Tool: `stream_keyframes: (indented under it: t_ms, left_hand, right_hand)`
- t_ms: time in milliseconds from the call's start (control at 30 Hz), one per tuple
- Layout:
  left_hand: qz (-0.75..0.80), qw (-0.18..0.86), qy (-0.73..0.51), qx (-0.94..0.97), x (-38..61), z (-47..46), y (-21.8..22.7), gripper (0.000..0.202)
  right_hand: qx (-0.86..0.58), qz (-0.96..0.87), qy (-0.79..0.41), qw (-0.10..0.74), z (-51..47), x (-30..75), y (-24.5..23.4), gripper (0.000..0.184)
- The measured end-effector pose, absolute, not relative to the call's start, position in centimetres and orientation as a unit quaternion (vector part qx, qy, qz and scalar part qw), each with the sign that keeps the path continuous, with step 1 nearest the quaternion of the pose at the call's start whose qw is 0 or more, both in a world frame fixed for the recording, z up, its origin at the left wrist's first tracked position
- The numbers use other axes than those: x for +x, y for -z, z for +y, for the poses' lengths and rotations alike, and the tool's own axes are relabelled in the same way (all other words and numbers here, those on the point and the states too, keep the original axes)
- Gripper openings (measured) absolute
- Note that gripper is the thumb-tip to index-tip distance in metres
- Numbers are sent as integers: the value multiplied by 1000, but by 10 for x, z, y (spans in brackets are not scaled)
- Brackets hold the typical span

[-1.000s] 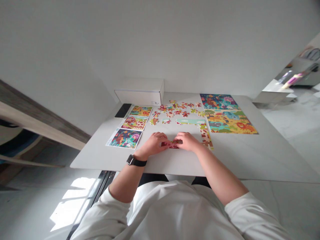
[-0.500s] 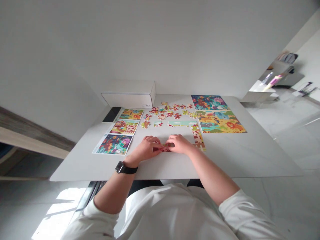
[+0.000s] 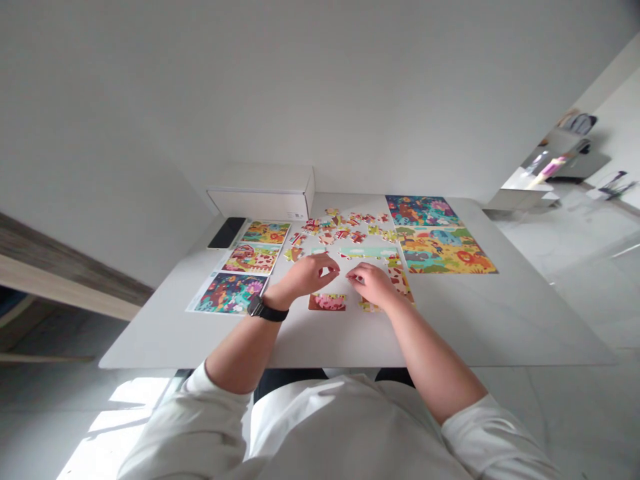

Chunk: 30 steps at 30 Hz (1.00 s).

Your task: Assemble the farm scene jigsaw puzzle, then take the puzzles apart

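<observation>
My left hand (image 3: 313, 275) hovers over the table with thumb and index finger curved and a gap between them; I see nothing held in it. My right hand (image 3: 374, 283) faces it, fingers bent and apparently holding nothing. Below and between the hands lies a joined puzzle section (image 3: 327, 303) with a pink animal on dark red. A pale blue and green puzzle strip (image 3: 367, 253) lies beyond my right hand. The red-spotted puzzle edge (image 3: 400, 280) runs down from the strip's right end, and my right hand partly covers its lower part.
Loose puzzle pieces (image 3: 343, 235) are scattered toward the wall. At left lie a sheet of three small pictures (image 3: 233, 292) and a black phone (image 3: 227, 233), with a white box (image 3: 260, 202) behind. Two finished-looking animal pictures (image 3: 447, 250) lie at right on the white table (image 3: 475, 327).
Both hands have lifted off the pink puzzle section and moved away from me. That section now lies uncovered on the table.
</observation>
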State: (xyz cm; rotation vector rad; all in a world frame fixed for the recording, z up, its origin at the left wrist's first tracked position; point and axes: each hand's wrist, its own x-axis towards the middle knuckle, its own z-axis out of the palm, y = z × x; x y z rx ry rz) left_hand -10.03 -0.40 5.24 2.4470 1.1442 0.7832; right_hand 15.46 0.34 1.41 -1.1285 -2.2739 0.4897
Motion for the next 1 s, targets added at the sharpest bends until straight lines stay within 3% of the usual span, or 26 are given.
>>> stream_keyframes:
  t_ms: [200, 1000]
  left_hand:
    - [423, 185, -305, 833, -100, 0, -14, 19]
    - [418, 220, -314, 824, -106, 2, -11, 19]
  right_hand:
    - [-457, -842, -151, 246, 4, 154, -7, 13]
    - [-461, -847, -170, 206, -4, 154, -4, 14]
